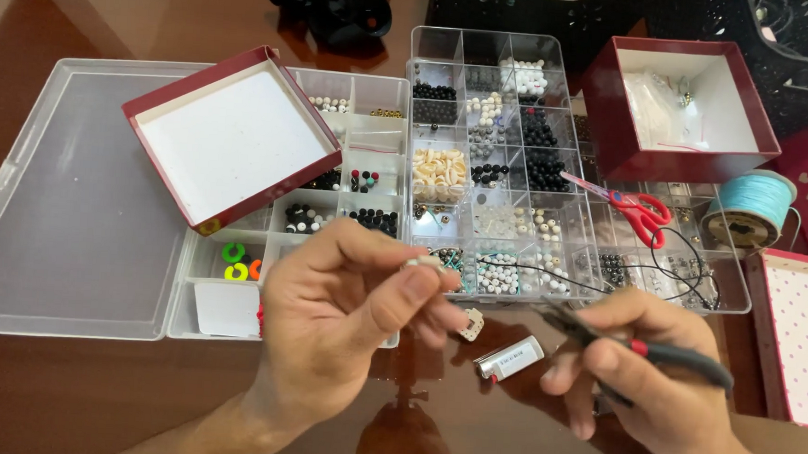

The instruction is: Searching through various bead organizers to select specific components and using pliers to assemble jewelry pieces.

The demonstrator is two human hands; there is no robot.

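Right now my left hand [340, 311] pinches a small pale bead piece [423, 265] between thumb and forefinger, above the brown table [91, 395]. My right hand [645, 378] is clenched around black pliers [637, 345] with a red collar, tips aimed at the bead. Below lies a silver lighter [510, 358]; behind, a clear bead organizer [518, 168], red scissors [631, 209] and a blue thread spool [752, 207].

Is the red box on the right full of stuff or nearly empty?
Nearly empty. The red box sits open with no lid, and most of its white bottom is bare; only a clear little bag with a few small bits lies inside.
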